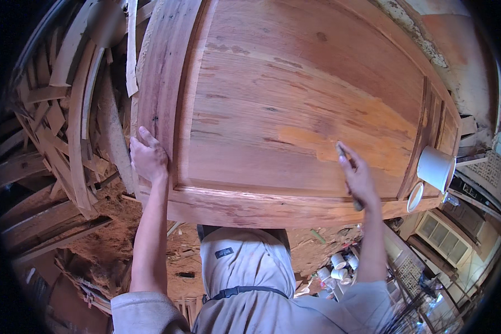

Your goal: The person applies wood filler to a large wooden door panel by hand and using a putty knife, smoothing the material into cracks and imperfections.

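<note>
wood scraps [79,119] left of the panel [261,106], bucket [435,168] and lid [414,197] on its right end

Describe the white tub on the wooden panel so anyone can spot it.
Find the big reddish-brown wooden panel and go to its right end, at the corner nearer the person. The white tub sits there. Unlike the flat, round white lid beside it, it has tall sides.
</note>
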Motion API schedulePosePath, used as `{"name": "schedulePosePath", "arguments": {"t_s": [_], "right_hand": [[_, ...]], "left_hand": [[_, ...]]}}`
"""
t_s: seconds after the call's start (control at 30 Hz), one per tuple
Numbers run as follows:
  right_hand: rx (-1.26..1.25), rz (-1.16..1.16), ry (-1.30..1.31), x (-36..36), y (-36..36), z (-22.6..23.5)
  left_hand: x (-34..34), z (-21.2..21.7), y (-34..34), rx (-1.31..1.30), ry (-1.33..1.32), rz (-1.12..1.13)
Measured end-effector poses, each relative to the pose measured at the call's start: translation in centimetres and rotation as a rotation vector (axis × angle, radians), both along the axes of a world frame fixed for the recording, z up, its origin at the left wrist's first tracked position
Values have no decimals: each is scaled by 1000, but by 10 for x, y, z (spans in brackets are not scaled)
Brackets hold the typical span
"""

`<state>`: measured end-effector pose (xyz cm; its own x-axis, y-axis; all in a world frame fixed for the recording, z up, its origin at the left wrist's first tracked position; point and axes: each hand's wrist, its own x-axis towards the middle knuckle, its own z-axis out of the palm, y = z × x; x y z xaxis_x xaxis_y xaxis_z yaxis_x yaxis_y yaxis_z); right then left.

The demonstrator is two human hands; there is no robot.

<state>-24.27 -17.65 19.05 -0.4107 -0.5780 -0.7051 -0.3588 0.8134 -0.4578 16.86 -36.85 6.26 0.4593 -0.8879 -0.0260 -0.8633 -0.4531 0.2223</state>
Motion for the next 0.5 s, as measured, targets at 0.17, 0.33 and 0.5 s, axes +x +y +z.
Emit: {"name": "schedulePosePath", "arguments": {"t_s": [0.17, 0.33, 0.5], "right_hand": [[-192, -545, -213, 95, 21, -28], [-613, 0, 420, 134, 24, -83], [-404, -81, 356, 151, -12, -71]], "left_hand": [[3, -2, 1, 38, 48, -6], [-1, 5, -2, 71, 58, -3], [0, 3, 0, 86, 55, -1]]}}
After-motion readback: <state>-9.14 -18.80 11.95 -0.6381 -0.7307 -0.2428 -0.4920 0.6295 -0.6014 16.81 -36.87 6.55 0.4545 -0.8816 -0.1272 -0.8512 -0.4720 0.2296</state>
